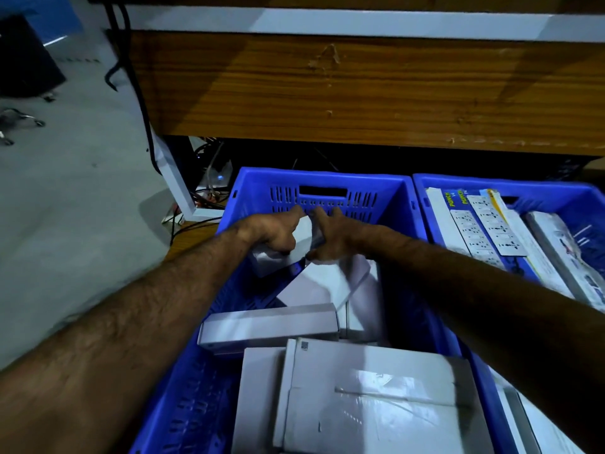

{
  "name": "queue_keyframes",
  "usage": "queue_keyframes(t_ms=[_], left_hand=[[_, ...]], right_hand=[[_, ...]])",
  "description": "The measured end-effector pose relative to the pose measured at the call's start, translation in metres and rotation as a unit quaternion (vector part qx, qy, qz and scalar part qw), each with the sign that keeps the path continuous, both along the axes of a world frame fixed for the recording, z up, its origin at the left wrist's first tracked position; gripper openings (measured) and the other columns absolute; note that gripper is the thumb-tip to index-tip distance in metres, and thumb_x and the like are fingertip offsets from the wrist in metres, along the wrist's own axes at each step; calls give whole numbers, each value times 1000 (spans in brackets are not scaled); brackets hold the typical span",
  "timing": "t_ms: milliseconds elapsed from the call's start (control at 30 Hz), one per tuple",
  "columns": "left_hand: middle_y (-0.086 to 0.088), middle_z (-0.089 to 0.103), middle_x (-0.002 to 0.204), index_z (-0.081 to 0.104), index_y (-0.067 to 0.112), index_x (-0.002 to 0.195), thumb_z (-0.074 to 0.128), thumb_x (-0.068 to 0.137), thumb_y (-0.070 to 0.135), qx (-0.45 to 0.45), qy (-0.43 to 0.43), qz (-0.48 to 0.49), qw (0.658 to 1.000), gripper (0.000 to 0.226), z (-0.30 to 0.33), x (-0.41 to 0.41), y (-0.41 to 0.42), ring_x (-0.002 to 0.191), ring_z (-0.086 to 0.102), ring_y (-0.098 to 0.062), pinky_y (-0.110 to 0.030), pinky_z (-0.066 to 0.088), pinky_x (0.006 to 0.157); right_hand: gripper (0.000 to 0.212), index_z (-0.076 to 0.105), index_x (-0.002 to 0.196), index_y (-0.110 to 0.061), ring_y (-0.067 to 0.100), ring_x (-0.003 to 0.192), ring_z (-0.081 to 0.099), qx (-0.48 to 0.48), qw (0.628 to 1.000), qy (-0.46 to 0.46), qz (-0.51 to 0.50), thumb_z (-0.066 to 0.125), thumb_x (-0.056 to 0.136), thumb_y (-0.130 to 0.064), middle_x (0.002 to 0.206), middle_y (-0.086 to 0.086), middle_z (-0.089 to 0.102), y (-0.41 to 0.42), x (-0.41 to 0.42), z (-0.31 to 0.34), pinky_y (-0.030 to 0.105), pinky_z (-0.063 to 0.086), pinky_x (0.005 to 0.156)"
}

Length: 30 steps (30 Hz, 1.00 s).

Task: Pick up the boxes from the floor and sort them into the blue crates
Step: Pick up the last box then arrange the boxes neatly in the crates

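A blue crate (322, 181) stands on the floor in front of me, holding several white boxes. Both arms reach into its far end. My left hand (271, 232) and my right hand (330, 237) together grip a small white box (302, 239) held upright near the crate's far wall, fingers curled round its sides. Below them lie a tilted white box (324, 286), a long white box (268, 326) and a large flat white box (370, 398). A second blue crate (510, 186) on the right holds power-strip packages (481, 224).
A wooden desk panel (327, 90) with a white edge rises just behind the crates. Cables and a dark gap lie under it (209, 181). Grey floor (65, 208) spreads to the left, with a chair base (19, 122) at the far left.
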<state>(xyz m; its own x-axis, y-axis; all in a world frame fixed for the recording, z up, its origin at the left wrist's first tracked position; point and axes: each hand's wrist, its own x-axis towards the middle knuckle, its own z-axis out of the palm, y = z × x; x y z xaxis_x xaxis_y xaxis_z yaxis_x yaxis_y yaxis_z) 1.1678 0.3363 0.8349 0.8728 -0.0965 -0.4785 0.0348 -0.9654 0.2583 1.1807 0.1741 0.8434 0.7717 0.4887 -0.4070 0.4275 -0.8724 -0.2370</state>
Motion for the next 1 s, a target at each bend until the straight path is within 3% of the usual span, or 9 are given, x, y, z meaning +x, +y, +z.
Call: queue_keyframes(t_ms=[100,233,300,400,467,533,700,867,1000], left_hand=[[-4,57,116,31,27,143,66,78,5,-8,-1,-10,1000,77,-4,9,1,103,57,-27,-47,53,93],[-2,57,123,43,27,136,67,77,-1,-21,22,-18,999,70,-10,16,3,112,56,-26,-47,50,100],[-4,57,127,44,26,135,64,77,0,-20,30,-20,999,67,-17,19,5,115,55,-27,-47,49,102],[-8,53,134,42,26,136,65,86,14,1,22,-11,1000,56,-21,16,5,120,53,-30,-46,44,106],[-15,45,135,40,19,134,66,92,31,53,-14,2,998,51,-25,13,4,124,48,-37,-45,38,109],[-16,42,134,40,13,127,69,91,38,73,-66,18,995,52,-32,8,3,125,45,-38,-44,32,108],[-10,50,129,42,16,126,74,88,39,53,-139,-6,989,55,-37,3,7,119,52,-32,-46,42,102],[-5,50,139,44,20,135,66,94,42,78,-69,-34,994,51,-23,13,10,126,49,-28,-46,41,104],[-7,43,152,40,17,146,63,96,42,58,-29,-31,997,61,-20,21,15,135,45,-29,-41,40,110]], right_hand=[[92,24,150,-25,34,126,51,10,1000,19,-15,78,80,-49,145,13,37,-4,2,-1,45,45,103],[89,25,150,-22,33,129,47,-35,999,-26,4,72,83,-58,145,14,38,-9,-2,-2,48,43,104],[84,34,145,-21,30,126,47,-24,995,-86,51,73,81,-57,138,11,41,-15,-7,5,44,46,99],[74,49,135,-26,20,117,48,38,986,-40,156,82,72,-46,121,-2,49,-29,-12,16,33,46,93],[85,48,135,-27,18,112,50,-11,978,-8,209,86,62,-41,119,-4,50,-36,-15,16,35,51,94],[94,46,135,-25,20,106,53,-68,964,-47,254,88,53,-41,116,-3,51,-40,-20,8,40,55,91],[110,33,147,-23,25,109,53,-154,924,-151,314,91,58,-51,125,5,50,-39,-29,1,40,50,91],[102,43,137,-21,22,91,56,-199,944,-38,259,86,57,-67,119,2,59,-42,-38,14,30,41,76],[80,50,128,-22,19,85,57,-222,948,44,222,84,67,-61,119,3,60,-39,-45,12,31,42,78]])
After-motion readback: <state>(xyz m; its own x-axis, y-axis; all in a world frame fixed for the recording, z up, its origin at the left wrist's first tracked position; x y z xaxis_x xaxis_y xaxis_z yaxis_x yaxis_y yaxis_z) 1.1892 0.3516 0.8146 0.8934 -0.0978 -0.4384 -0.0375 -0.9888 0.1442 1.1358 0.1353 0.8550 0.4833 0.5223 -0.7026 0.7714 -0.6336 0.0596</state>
